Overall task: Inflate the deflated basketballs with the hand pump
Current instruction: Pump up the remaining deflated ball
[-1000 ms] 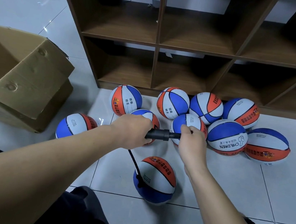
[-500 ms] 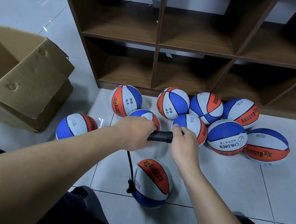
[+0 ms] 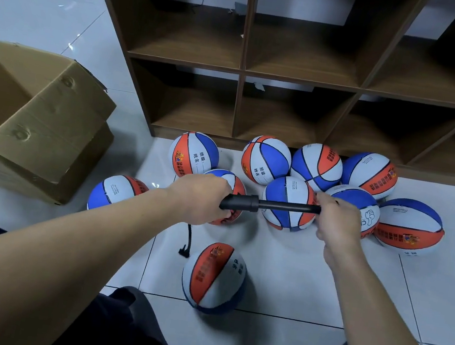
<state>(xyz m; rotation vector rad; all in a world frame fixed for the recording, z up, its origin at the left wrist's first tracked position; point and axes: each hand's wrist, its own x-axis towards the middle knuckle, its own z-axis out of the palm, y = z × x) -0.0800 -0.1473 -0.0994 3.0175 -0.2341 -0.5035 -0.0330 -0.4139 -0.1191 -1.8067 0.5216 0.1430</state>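
Nine basketballs (image 3: 214, 277) on floor; both hands, left (image 3: 199, 197) and right (image 3: 338, 223), grip one pump (image 3: 268, 205).

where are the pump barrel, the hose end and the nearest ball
pump barrel (image 3: 241, 202), head view, on its black cylinder
hose end (image 3: 184, 252), head view, on the nozzle tip
nearest ball (image 3: 214, 277), head view, on its orange panel

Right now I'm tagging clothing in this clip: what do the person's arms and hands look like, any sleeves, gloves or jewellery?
Both forearms are bare to the frame edge: no sleeves visible. The left hand and right hand show no gloves, rings or watch.
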